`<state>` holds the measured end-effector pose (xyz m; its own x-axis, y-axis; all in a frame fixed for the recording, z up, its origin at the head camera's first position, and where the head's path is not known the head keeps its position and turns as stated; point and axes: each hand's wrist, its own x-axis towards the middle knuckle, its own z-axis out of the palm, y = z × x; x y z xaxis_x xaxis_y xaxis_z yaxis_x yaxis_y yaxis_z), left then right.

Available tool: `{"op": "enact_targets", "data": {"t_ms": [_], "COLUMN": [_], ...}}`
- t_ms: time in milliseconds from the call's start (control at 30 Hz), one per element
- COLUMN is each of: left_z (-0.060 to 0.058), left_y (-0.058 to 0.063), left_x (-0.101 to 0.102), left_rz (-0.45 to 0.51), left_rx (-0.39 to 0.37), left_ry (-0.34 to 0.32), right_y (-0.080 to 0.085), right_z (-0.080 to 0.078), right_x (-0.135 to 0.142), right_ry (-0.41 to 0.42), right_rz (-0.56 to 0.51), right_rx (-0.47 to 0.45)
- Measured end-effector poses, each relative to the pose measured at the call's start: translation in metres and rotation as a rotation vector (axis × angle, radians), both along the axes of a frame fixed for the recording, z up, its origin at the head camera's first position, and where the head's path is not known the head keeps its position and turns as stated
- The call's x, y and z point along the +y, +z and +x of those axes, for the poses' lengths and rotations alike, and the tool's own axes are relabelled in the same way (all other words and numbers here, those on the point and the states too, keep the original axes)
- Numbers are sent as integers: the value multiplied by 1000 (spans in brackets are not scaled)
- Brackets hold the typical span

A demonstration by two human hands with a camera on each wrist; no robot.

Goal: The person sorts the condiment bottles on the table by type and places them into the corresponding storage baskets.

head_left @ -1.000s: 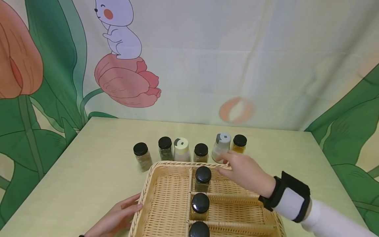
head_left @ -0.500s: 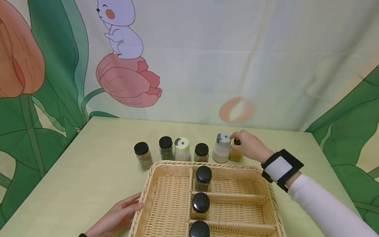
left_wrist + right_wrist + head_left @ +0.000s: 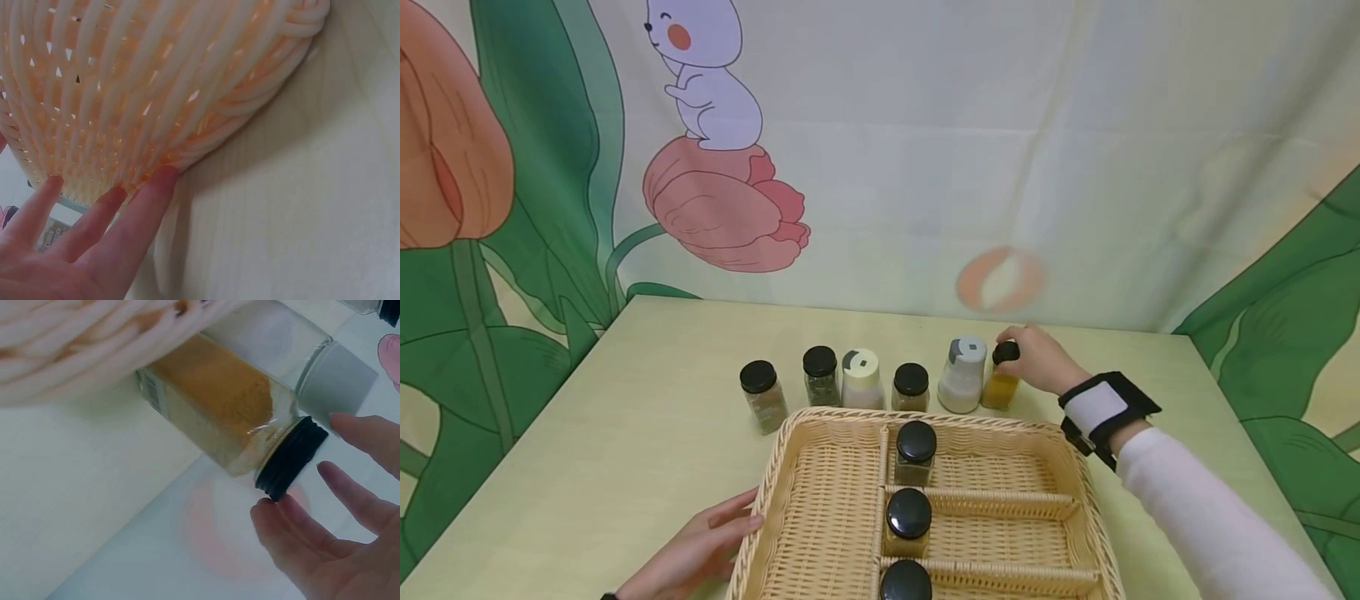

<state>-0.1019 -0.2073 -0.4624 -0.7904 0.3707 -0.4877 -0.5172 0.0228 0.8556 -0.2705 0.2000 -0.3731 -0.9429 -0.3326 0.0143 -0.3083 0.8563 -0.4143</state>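
Observation:
A spice jar of yellow-orange powder point(image 3: 1001, 389) with a black lid stands at the right end of the row behind the wicker basket point(image 3: 820, 414). My right hand point(image 3: 1043, 360) holds its lid from the right. In the right wrist view, the fingertips point(image 3: 265, 509) meet one edge of the black lid point(image 3: 290, 457), and the thumb is at the opposite edge. A grey-capped shaker point(image 3: 962, 379) stands close beside this jar. My left hand point(image 3: 700, 542) rests against the basket's left side, its extended fingers point(image 3: 147, 209) touching the weave.
Left of the shaker stand a black-lidded jar point(image 3: 911, 387), a cream-capped shaker point(image 3: 861, 379), a dark-herb jar point(image 3: 821, 377) and another spice jar point(image 3: 763, 398). Inside the basket, black-lidded jars point(image 3: 914, 454) stand one per compartment along the divider. A printed curtain point(image 3: 880, 192) hangs behind the table.
My right hand has moved from above the basket's back rim to the yellow-orange spice jar, with its fingers now round the lid. The left hand keeps its place on the basket.

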Motion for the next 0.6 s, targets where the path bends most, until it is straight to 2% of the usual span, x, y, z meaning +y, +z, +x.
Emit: {"op": "enact_targets", "data": {"t_ms": [267,600], "left_z": [0,0], "left_y": [1,2], "left_x": [1,2], "left_rz": [-37,-50], "left_rx": [-37,-28], "left_ry": [23,21], "right_y": [-4,0], "right_z": [-3,-5], "right_x": [-2,-4], "right_ry": [20,11], "right_rz": [36,65], "right_rx": [11,16]}}
